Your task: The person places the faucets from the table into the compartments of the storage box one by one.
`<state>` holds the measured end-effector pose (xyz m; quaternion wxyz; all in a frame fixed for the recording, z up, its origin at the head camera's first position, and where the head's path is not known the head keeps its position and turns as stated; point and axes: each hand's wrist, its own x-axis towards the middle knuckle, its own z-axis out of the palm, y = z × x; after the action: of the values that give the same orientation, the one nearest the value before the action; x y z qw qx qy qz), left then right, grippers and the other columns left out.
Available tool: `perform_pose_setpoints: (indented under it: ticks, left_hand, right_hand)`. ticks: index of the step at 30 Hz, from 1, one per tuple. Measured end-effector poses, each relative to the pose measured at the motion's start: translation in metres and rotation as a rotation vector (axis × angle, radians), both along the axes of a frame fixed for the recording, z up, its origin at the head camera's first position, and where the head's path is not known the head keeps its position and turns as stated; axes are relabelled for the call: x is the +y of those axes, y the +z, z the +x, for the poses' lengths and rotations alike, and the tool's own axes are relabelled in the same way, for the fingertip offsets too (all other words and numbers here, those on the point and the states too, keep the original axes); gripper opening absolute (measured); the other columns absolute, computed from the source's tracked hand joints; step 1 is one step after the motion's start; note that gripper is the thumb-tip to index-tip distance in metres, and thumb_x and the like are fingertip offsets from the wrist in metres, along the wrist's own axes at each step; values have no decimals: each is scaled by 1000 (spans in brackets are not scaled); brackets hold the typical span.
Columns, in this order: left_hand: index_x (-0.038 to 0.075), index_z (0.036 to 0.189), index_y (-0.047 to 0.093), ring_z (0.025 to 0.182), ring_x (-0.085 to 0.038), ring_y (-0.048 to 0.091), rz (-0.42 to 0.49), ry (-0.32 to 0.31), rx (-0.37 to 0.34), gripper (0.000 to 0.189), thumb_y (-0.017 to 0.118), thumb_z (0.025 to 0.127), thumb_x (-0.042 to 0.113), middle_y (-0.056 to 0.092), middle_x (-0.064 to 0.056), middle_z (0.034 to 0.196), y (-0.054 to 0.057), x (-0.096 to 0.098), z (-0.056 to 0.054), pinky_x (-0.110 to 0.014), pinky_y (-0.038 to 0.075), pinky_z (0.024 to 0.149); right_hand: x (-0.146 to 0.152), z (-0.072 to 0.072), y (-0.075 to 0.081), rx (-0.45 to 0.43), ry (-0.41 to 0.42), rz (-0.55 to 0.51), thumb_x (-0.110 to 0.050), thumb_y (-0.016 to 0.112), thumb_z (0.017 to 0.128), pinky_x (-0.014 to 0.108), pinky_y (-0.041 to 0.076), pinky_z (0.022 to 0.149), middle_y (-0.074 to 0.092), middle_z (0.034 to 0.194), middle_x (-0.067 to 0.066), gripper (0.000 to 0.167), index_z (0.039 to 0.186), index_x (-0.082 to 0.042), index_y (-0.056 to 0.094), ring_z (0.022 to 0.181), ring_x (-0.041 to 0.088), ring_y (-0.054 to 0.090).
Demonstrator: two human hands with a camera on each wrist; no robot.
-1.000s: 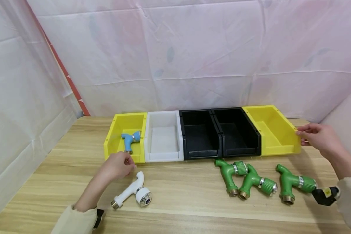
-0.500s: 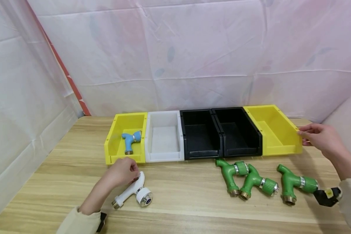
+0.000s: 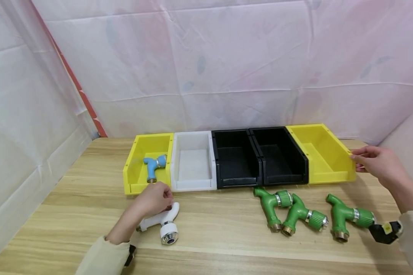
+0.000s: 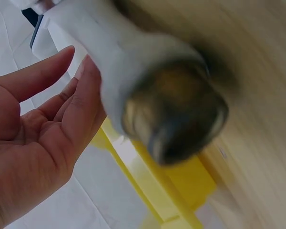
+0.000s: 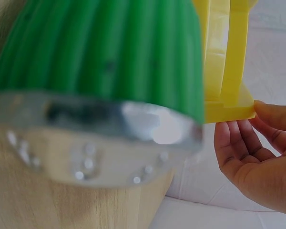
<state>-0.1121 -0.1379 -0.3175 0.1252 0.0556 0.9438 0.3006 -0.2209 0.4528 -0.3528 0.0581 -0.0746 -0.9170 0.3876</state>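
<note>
A white tap (image 3: pixel 161 220) with a white-and-chrome knob lies at the left front. My left hand (image 3: pixel 155 199) is at its spout, partly covering it in the head view. In the left wrist view, the hand's thumb and fingers (image 4: pixel 88 90) stand apart, fingertips beside the white body; its brass threaded end is blurred and close. At the far right, my right hand (image 3: pixel 380 162) holds the front corner of a yellow bin (image 3: pixel 330 177) between thumb and fingers. Its grip also shows in the right wrist view, beyond a green tap's ribbed knob (image 5: pixel 100 52).
Left of that bin stand two black bins (image 3: pixel 239 182) (image 3: pixel 285 178), a white bin (image 3: pixel 192 185) and another yellow bin (image 3: pixel 134 187) holding a blue tap (image 3: pixel 152 168). Three green taps (image 3: pixel 269 206) (image 3: pixel 297 214) (image 3: pixel 340 215) lie in front. Patterned sheets hang behind the wooden table (image 3: pixel 223 248).
My left hand has moved from beside the left yellow bin to the white tap and on rightward. The tap has turned, its spout shifting right. The right hand keeps its hold on the bin.
</note>
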Motion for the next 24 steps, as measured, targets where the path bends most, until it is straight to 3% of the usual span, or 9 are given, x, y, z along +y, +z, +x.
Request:
perform_pose_setpoints:
  ticks: [2, 4, 6, 12, 14, 17, 20, 22, 24]
  left_hand:
    - [5, 68, 60, 51, -13, 45, 16, -11, -1, 16, 59, 82, -1, 53, -1, 58, -1, 4, -2, -23, 36, 48]
    - [5, 69, 60, 50, -12, 44, 25, -19, -1, 15, 60, 82, -1, 52, -1, 57, -1, 7, -3, -23, 36, 48]
    - [5, 70, 61, 50, -13, 45, 32, -21, 2, 14, 61, 82, 0, 53, -2, 57, 0, 8, -3, -23, 37, 48]
    - [6, 71, 61, 57, -14, 48, -7, 6, 23, 11, 65, 80, 2, 53, -1, 63, 2, -4, -1, -25, 40, 52]
    - [6, 71, 61, 59, -14, 48, -29, 19, 28, 10, 65, 79, 3, 52, -1, 63, 2, -10, 1, -25, 41, 54]
    - [4, 73, 61, 60, -15, 49, -47, 35, 30, 8, 66, 79, 3, 53, -1, 64, 2, -18, 5, -26, 42, 54]
    - [3, 74, 60, 60, -15, 49, -53, 49, 17, 9, 67, 78, 4, 53, -2, 65, 1, -25, 9, -27, 43, 53]
    - [3, 75, 60, 60, -16, 49, -58, 55, 7, 8, 67, 78, 3, 53, -3, 66, 1, -29, 12, -28, 43, 53]
    - [2, 75, 60, 62, -16, 49, -67, 58, 4, 8, 68, 77, 2, 54, -3, 67, 1, -33, 14, -28, 44, 54]
  right_hand:
    - [-10, 5, 7, -9, 4, 18, -28, 53, 93, 34, 54, 53, 60, 79, 2, 24, 99, -6, 62, 60, 10, 58]
    - [-24, 12, 18, -26, 11, 19, -19, 51, 94, 31, 54, 54, 60, 82, 10, 30, 106, 8, 56, 59, 9, 57]
    - [-32, 17, 25, -27, 18, 9, -18, 51, 94, 28, 53, 54, 60, 80, 10, 31, 106, 11, 55, 58, 8, 56]
    - [-34, 17, 26, -18, -12, -35, -18, 53, 93, 27, 53, 51, 58, 74, 5, 29, 100, 10, 57, 56, 9, 56]
    - [-32, 16, 25, -16, 18, -9, -16, 52, 93, 28, 53, 52, 58, 79, 10, 34, 106, 16, 50, 57, 8, 56]
    - [-28, 14, 23, -22, -9, -28, -18, 53, 93, 29, 53, 51, 59, 76, 8, 30, 101, 11, 56, 56, 9, 56]
    - [-26, 13, 21, -25, 17, -9, -19, 53, 93, 30, 53, 53, 59, 82, 12, 32, 104, 11, 55, 58, 10, 56]
    - [-24, 14, 20, -20, 26, -5, -24, 53, 93, 30, 54, 53, 59, 81, 9, 29, 100, 4, 59, 58, 9, 57]
    - [-26, 15, 20, -22, 30, 2, -22, 52, 93, 30, 54, 54, 59, 84, 13, 31, 104, 7, 57, 58, 9, 57]
